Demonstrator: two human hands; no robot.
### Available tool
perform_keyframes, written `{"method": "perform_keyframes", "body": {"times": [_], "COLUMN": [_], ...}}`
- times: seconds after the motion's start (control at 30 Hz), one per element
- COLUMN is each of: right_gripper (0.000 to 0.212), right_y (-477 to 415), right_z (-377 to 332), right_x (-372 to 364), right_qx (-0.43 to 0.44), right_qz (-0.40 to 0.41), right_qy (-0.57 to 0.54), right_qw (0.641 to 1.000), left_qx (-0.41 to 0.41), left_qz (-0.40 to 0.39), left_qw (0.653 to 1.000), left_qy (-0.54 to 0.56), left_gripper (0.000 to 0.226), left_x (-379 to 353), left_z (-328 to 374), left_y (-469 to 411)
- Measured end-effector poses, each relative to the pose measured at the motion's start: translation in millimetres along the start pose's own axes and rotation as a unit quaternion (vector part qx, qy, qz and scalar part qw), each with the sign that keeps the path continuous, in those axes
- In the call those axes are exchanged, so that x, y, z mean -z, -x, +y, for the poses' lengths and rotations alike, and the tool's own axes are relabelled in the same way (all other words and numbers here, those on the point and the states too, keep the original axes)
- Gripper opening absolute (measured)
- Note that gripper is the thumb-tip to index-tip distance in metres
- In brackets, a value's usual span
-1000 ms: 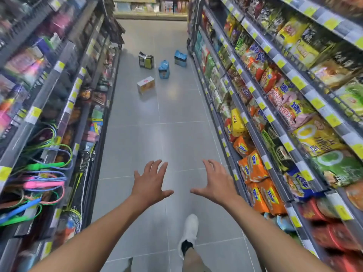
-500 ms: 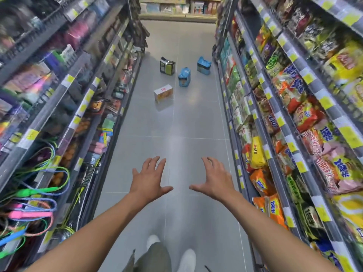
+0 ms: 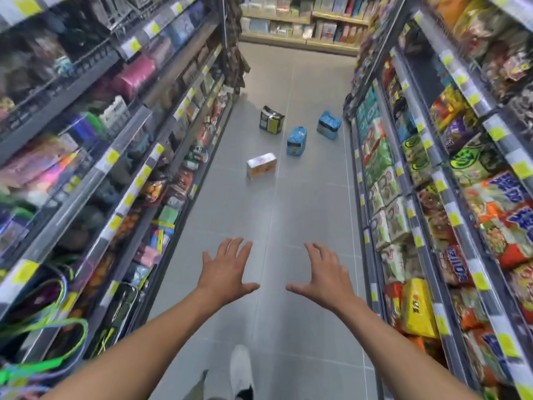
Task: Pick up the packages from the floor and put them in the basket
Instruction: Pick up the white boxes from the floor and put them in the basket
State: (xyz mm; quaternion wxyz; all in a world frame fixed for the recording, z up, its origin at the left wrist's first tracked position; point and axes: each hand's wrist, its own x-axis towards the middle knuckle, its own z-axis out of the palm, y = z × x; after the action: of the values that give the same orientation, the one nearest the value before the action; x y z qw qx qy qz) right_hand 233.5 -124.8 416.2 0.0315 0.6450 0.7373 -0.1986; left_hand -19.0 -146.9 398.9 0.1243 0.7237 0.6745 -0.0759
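Several packages lie on the grey tiled aisle floor ahead of me. Nearest is a white and orange box (image 3: 261,165). Behind it stands a blue packet (image 3: 296,140), with a second blue packet (image 3: 328,125) further right by the shelf base. A black and yellow pack (image 3: 271,120) stands at the back left. My left hand (image 3: 226,271) and my right hand (image 3: 324,272) are stretched out side by side, palms down, fingers spread, holding nothing. Both hands are well short of the packages. No basket is in view.
Tall shelves line both sides of the narrow aisle: bagged snacks and noodles (image 3: 415,307) on the right, stationery and coloured cords (image 3: 57,298) on the left. A cross shelf (image 3: 302,27) closes the far end. My white shoe (image 3: 241,368) steps on the floor below.
I have walked forward down the aisle, so the packages look closer and larger. My hands keep the same spread, empty pose.
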Motion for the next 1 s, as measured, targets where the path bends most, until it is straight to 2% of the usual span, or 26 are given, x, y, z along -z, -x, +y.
{"method": "perform_keyframes", "body": {"times": [0.43, 0.77, 1.0], "right_gripper": [0.120, 0.120, 0.120], "right_y": [-235, -426, -550], "right_z": [22, 56, 54], "right_x": [70, 148, 181], "right_qx": [0.000, 0.047, 0.073], "right_qz": [-0.001, -0.034, -0.052], "right_qy": [0.001, 0.020, 0.035], "right_qw": [1.000, 0.998, 0.995], "left_qx": [-0.009, 0.046, 0.081], "left_qz": [-0.019, -0.039, -0.047], "left_qw": [1.000, 0.998, 0.994], "left_qy": [-0.001, 0.025, 0.057], "left_gripper": [0.105, 0.104, 0.104], "left_x": [62, 119, 134], "left_z": [-16, 0, -23], "left_y": [-241, -416, -526]}}
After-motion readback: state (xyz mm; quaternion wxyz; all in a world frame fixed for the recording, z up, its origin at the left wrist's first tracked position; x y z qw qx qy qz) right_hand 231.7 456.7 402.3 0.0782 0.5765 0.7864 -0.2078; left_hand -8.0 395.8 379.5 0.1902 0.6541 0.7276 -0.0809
